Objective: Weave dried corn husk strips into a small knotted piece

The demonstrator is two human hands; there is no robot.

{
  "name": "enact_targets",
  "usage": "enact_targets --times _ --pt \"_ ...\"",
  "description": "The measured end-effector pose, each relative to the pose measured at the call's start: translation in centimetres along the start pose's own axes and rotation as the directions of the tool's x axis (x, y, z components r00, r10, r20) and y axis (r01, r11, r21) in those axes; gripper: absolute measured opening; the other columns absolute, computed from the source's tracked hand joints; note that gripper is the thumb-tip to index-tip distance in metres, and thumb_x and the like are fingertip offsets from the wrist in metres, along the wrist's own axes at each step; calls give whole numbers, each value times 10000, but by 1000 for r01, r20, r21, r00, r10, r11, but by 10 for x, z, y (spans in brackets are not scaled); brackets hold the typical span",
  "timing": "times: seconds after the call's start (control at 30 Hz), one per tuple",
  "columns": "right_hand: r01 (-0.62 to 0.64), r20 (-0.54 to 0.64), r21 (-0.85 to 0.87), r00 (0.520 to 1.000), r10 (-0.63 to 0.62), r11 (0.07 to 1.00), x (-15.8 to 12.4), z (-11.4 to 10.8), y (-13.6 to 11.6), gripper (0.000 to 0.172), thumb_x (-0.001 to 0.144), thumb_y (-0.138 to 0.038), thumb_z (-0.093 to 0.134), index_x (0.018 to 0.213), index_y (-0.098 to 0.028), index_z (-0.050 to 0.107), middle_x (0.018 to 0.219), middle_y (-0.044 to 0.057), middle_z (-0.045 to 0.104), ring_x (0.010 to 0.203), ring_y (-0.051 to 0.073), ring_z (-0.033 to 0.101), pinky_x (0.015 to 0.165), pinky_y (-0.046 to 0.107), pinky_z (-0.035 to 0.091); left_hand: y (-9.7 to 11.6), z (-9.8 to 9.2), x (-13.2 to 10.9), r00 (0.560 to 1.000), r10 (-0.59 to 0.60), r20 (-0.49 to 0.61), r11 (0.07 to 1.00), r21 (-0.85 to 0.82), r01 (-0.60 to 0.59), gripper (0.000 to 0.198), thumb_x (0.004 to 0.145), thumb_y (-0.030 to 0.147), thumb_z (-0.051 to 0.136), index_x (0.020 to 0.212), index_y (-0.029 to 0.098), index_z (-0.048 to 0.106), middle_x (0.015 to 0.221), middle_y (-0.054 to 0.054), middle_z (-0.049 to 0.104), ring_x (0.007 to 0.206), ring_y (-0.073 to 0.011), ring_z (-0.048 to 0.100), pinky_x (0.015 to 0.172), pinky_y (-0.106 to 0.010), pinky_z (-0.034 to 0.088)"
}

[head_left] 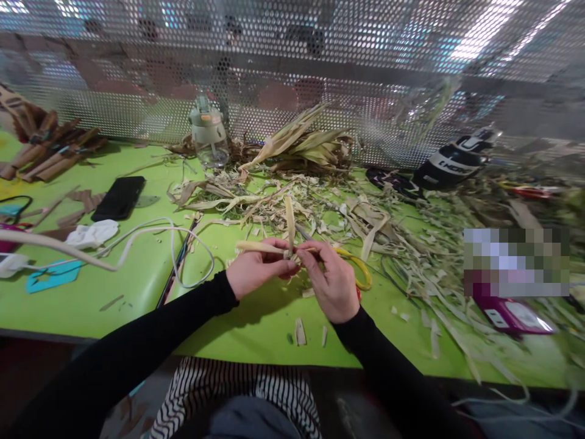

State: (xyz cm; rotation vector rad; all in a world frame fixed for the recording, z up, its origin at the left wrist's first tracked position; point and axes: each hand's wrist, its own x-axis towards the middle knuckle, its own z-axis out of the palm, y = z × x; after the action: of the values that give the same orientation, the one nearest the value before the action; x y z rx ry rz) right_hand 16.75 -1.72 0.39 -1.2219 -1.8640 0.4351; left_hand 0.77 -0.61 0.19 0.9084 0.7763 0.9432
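Observation:
My left hand pinches pale dried husk strips above the green table. One strip stands upright and another points out to the left past my fingers. My right hand is closed at the right side of the same strips, its thumb and fingertips pressed together where they meet. The knot or joint between my fingertips is small and partly hidden. Behind my right hand lie scissors with a yellow handle, partly covered by that hand. Small husk scraps rest on the table just in front of me.
Husk shreds are heaped ahead, before a husk bundle and a clear bottle. On the left are a phone and a white cable. A black bottle leans at right, above a magenta device.

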Motion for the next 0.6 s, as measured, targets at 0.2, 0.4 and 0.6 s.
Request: enact_targets --times 0.2,0.4,0.6 --pt "25 -66 -22 997 -27 999 0 0 -2 124 856 -295 585 936 -200 576 876 48 664 736 169 634 648 307 536 5 -2 1 991 -17 -131 993 -120 1 316 672 199 740 910 132 543 736 -18 676 675 -118 643 725 -298 504" --pt "332 -2 -156 942 -336 930 -1 1 -2 123 842 -174 580 938 -224 637 834 39 702 772 180 644 693 322 532 6 -8 4 993 60 -105 997 60 -54 307 664 265 739 875 121 570 592 24 603 549 -93 552 593 -247 443" --pt "247 4 -160 968 -249 956 -2 1 -3 118 840 -211 605 951 -221 642 827 35 695 714 169 633 647 308 518 -2 -7 0 991 97 97 964 240 -118 199 700 272 690 836 145 620 759 -22 634 726 -139 589 695 -270 451"
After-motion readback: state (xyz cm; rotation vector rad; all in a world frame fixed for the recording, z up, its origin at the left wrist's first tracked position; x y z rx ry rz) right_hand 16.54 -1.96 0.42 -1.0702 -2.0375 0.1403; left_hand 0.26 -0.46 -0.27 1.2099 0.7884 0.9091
